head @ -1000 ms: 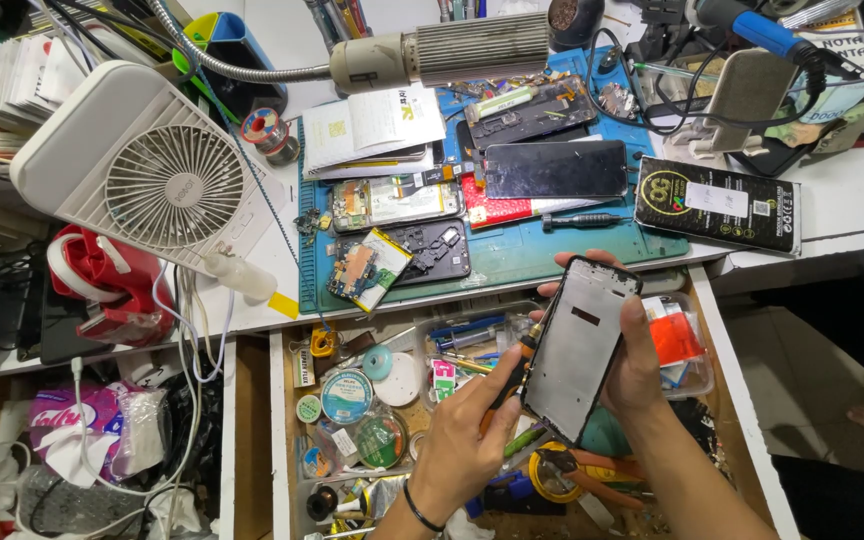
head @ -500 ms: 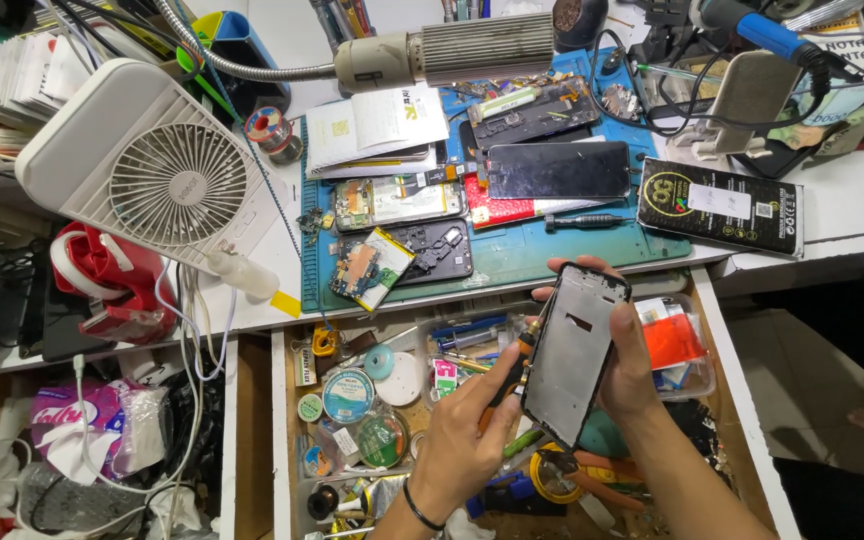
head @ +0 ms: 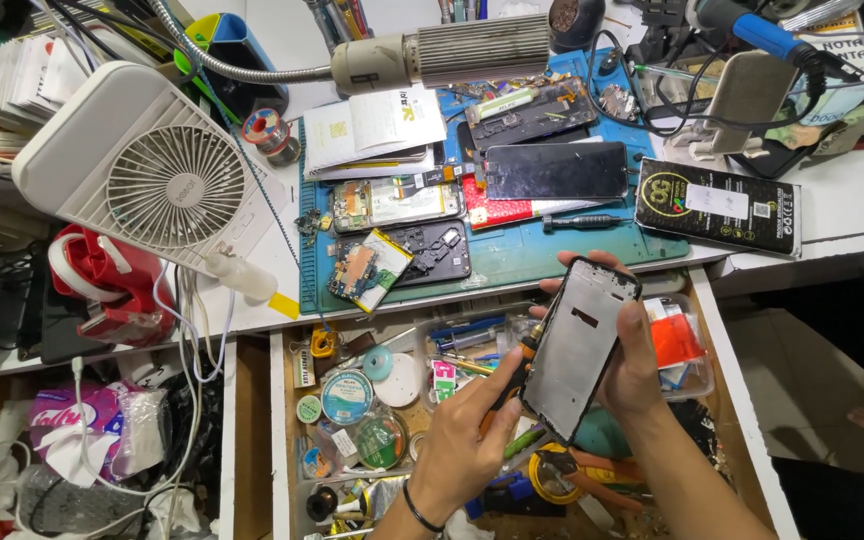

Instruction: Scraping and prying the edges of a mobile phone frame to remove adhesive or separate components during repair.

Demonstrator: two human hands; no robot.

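My right hand (head: pixel 644 362) holds a black phone frame (head: pixel 584 345) tilted upright over the open drawer, with fingers wrapped round its right edge and top. My left hand (head: pixel 460 452) grips a small tool with an orange and black handle (head: pixel 515 378). The tool's tip rests against the frame's left edge. A black band sits on my left wrist. The inside of the frame faces me and looks bare.
The open drawer (head: pixel 284 440) holds tape rolls, pliers and small parts. Above it a blue work mat (head: pixel 552 258) carries an opened phone (head: pixel 392 203), a dark screen (head: pixel 557 170) and a screwdriver (head: pixel 582 222). A white fan (head: pixel 157 175) stands at the left, a black box (head: pixel 717 205) at the right.
Both hands keep the same hold on the frame and the tool. Only the view has drifted slightly.
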